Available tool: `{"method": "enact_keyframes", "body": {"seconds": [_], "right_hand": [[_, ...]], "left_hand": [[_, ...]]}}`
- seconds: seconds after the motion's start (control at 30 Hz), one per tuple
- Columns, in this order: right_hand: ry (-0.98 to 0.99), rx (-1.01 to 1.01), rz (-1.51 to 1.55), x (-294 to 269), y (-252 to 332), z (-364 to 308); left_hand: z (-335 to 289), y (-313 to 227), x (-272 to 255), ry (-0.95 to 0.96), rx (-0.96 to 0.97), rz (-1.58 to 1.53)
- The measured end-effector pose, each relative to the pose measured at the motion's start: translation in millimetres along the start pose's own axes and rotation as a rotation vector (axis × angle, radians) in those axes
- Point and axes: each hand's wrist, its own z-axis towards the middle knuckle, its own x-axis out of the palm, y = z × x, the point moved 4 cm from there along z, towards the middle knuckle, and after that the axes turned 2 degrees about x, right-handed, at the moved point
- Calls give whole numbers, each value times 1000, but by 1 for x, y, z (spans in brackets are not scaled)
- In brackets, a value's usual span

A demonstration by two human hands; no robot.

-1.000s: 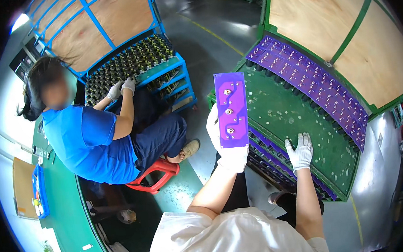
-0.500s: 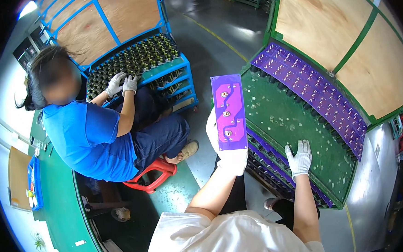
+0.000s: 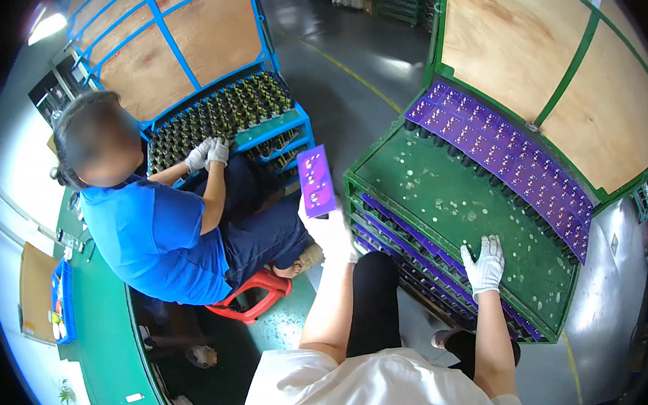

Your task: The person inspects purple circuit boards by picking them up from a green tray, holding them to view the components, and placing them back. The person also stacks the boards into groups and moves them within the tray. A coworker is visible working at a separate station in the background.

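Wearing a white glove, my left hand (image 3: pixel 329 235) grips a purple circuit board (image 3: pixel 316 179) by its lower end. The board is narrow, tilted up, and carries a few round metal contacts on the face turned to me. Most of the gripping fingers are behind the board. My right hand (image 3: pixel 485 265), also in a white glove, lies flat with fingers spread on the green top shelf (image 3: pixel 442 188) of a cart. Along that shelf's far side stand rows of purple boards (image 3: pixel 507 161) on dark cylindrical parts.
On the left a co-worker in a blue shirt (image 3: pixel 155 235) sits on a red stool (image 3: pixel 259 292), gloved hands at a blue cart (image 3: pixel 306 125) filled with dark parts. A green workbench (image 3: pixel 105 327) curves along the left. Lower cart shelves (image 3: pixel 416 249) hold more purple boards.
My left hand has moved left and away from me with the board, which now tilts. My right hand stays on the shelf. The co-worker's hands have shifted slightly.
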Motion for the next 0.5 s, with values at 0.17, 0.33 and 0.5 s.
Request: {"method": "enact_keyframes", "body": {"seconds": [0.17, 0.33, 0.5], "right_hand": [[24, 30, 31, -9, 8, 0], [48, 45, 31, -5, 3, -2], [6, 22, 42, 0, -1, -3]], "left_hand": [[28, 5, -30, -131, -162, 156], [55, 16, -49, -136, -190, 162], [71, 37, -63, -108, -180, 157]]}}
